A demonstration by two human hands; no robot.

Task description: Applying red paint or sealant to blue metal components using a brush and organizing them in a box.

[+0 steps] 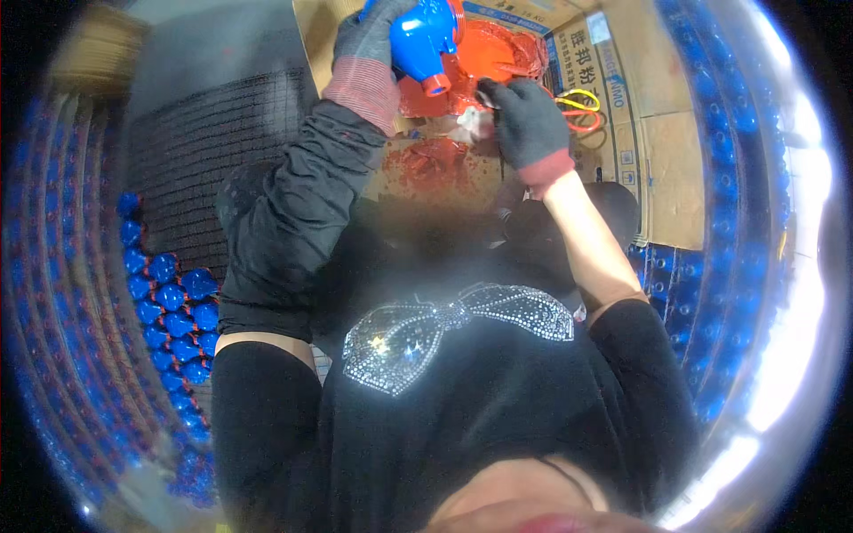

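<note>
Blue fitting: hollow body (pixel 422 43) with a short spout; located above the far part of the cardboard base (pixel 391 185), clear of its surface in appearance. Spout end and ridged rim are red.
Left hand (pixel 366 40): dark glove, red-striped cuff; fingers closed around the blue fitting from its left side, spout directed toward the near edge of the base.
Right hand (pixel 531 123): dark glove, red cuff; fingers bent, tips just beside the spout. Whether they grip anything cannot be told.
White piece: soft-looking, crumpled (pixel 472 127); located below the right fingertips, contact unclear.
Red material: glossy mass (pixel 489 49) toward the far edge of the base, behind the right hand; shape of its container cannot be told.
Red stain: spattered patch (pixel 435 164) on the base, nearer the person.
Looped handles: one yellow, one orange-red (pixel 582 120); just right of the right hand, near the right carton flap (pixel 613 98).
Stock: many blue parts in rows (pixel 182 315) at left, beside a dark mesh sheet (pixel 213 160); further blue parts (pixel 684 293) at right, beyond the carton flap.
</note>
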